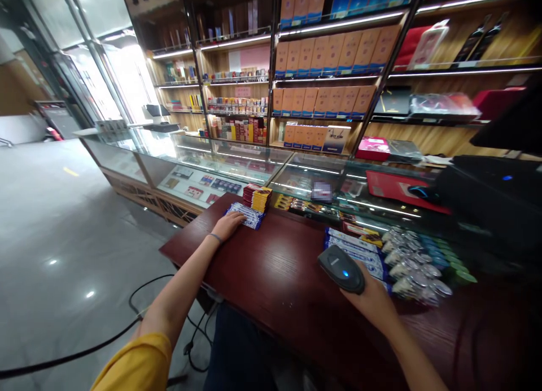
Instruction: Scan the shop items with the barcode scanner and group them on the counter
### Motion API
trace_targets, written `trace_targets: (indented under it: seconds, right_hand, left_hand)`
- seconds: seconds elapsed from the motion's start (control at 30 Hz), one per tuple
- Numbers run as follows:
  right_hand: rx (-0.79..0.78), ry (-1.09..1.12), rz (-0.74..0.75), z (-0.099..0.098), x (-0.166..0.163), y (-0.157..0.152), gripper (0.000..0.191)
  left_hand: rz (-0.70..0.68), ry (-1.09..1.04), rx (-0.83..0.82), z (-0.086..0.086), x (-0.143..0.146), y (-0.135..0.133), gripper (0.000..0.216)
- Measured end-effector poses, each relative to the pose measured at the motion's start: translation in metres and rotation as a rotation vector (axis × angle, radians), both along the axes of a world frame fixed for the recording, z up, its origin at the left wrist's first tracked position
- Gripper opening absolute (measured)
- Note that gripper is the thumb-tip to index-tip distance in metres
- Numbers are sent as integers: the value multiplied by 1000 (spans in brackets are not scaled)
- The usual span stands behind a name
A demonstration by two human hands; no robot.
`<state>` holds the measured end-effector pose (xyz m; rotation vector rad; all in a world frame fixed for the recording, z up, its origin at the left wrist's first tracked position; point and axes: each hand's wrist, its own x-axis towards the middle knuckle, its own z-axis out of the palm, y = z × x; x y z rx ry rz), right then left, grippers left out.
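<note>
My right hand point(375, 301) is wrapped round a dark barcode scanner point(339, 267) with a lit blue light, held above the brown table. Just beyond it lies a row of blue-and-white packets point(359, 255), partly covered by the scanner and hand. My left hand point(228, 226) reaches to the far left part of the table. Its fingers lie stretched over another group of blue-and-white packets point(253, 216). Right behind these stands a stack of red-and-yellow packets point(257, 198).
Several clear-wrapped items with silvery tops point(412, 261) and green-topped ones point(459, 267) stand on the table's right. A glass display counter point(292, 171) runs behind, with a red mat point(393, 188) on it. Shelves hold orange-brown boxes point(334, 52). A black cable point(76, 354) crosses at lower left.
</note>
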<state>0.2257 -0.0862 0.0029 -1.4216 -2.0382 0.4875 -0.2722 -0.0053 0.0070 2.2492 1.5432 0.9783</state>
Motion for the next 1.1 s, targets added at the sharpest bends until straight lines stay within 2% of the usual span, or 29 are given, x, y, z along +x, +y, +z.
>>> trace_targets:
  seconds: [0.3,0.5,0.67,0.73,0.83,0.93,1.03,1.1]
  right_hand:
    - [5,75,-25,15,-8,-8,60]
    - [29,107,-66,20,-3,-9,57]
    - [29,156,-113,19,21,0,58]
    - [35,198,-141,19,31,1,53]
    - [74,290,-175,22,44,-1,58]
    - [35,329,-224,27,55,-5,59]
    - [41,371,-242,33,65,-8,60]
    - [57,412,-264,35,72,-9,60]
  left_hand:
    - [68,91,10,-4,3,-1,31]
    - [73,0,11,-1,34,-8,43]
    - [-5,-85,61,7,90,-11,46]
    - [-68,-115,84,9,118,-11,45]
    - [-183,-163,93,13,166,-12,44]
    - [-309,-207,80,16,215,-15,44]
    - [-398,-249,58,14,261,-17,44]
    - [-430,-185,85,10,287,-18,44]
